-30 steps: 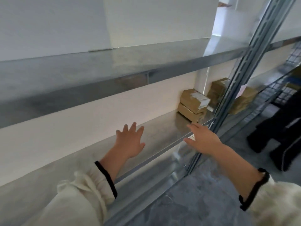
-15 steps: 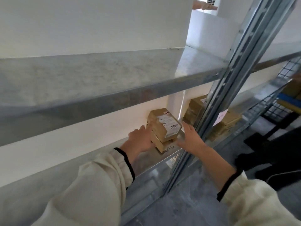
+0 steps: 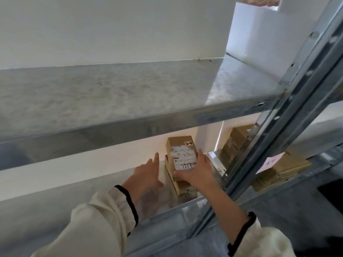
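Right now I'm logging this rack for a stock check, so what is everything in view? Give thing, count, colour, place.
top box: one, brown with a white label, stacked on the bottom box
bottom box: one, brown, on the lower shelf near the post
other boxes: several, exact count unclear, brown, in the next bay past the post
paper tag: one, pale pink, by the post
upper shelf: one, grey metal, above the boxes
lower shelf: one, grey metal, under the boxes
post: one, grey metal, upright on the right
sleeves: two, cream with black cuffs
left hand: open, just left of the boxes
right hand: grips the top box
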A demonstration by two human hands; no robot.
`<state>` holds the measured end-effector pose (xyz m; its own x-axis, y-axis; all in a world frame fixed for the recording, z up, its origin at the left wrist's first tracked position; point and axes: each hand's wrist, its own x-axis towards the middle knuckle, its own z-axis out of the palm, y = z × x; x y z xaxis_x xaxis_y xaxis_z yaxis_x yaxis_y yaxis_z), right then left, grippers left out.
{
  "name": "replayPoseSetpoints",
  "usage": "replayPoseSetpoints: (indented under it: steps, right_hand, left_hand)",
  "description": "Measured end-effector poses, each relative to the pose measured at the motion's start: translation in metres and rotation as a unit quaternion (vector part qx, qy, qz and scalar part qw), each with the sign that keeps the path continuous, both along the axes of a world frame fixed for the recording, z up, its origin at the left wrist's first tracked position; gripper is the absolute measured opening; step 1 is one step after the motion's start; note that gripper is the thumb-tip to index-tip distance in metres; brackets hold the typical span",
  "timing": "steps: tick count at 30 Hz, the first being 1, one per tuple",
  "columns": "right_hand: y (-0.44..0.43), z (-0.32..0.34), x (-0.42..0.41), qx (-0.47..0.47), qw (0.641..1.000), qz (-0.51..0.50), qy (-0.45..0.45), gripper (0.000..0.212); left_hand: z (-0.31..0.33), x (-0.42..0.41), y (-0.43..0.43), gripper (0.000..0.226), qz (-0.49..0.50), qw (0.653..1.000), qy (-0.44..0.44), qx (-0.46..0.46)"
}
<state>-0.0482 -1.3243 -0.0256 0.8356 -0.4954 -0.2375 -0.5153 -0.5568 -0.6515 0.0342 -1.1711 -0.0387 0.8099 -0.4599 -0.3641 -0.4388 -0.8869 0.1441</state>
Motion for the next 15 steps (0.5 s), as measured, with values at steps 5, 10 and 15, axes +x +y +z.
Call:
replayPoseSetpoints:
  steps: [5, 10, 15]
  right_hand:
    - [0.021, -0.010, 0.004, -0.080, 0.995, -0.023, -0.048, 0.124]
    - [0.041, -0.016, 0.008, -0.074, 0.994, -0.045, -0.065, 0.115]
    - [0.038, -0.016, 0.007, -0.067, 0.993, -0.041, -0.084, 0.112]
  left_hand:
    - [-0.008, 0.005, 0.026, 0.114, 0.038, 0.999, -0.008, 0.001]
    - [-0.007, -0.003, 0.032, 0.114, 0.038, 0.999, -0.004, -0.023]
    - [-0.009, -0.009, 0.037, 0.111, 0.038, 0.998, 0.007, -0.044]
